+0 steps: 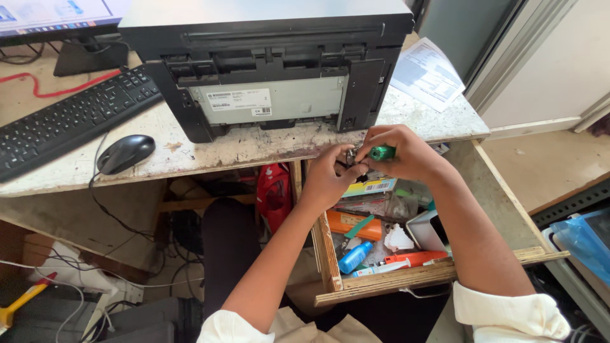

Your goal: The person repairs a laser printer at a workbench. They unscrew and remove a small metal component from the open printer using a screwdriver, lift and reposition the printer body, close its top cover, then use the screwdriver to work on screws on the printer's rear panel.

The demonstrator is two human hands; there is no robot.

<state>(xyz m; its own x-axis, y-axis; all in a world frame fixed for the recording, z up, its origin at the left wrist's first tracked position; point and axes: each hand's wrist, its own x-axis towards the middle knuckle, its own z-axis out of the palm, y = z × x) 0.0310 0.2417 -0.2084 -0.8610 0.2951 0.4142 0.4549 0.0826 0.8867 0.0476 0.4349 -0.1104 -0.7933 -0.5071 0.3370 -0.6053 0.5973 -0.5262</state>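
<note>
Two hands meet just below the worktop (267, 145) edge, over an open wooden drawer (381, 279). Right hand (406, 152) is clenched round a green-handled screwdriver (382, 152), handle poking out betw. thumb & fingers, pointing left. Left hand (330, 174) pinches a small dark metal part (350, 155) at the tool's tip; too small to tell what it is. Both forearms come up from bottom of frame w/ white cuffs rolled back.

Drawer is pulled out to the right of the person's knees & is packed: orange box (352, 223), blue bottle (354, 256), orange-red marker-like item (416, 258), crumpled white paper (398, 239), grey box (427, 230), card w/ barcode (372, 186).

On worktop just behind the hands: black printer (273, 63), rear side facing the person, pale panel w/ sticker across its back. Left of it, black mouse (126, 153) & black keyboard (70, 121); monitor (57, 16) at top left, red cable (63, 89) beside its stand. Printed sheet (429, 73) lies right of printer, near the worktop corner.

Under the worktop: red bag (274, 190) just left of drawer, tangle of cables lower left, yellow tool handle (19, 298) at far left edge. Blue plastic bag (584, 238) at right edge.
</note>
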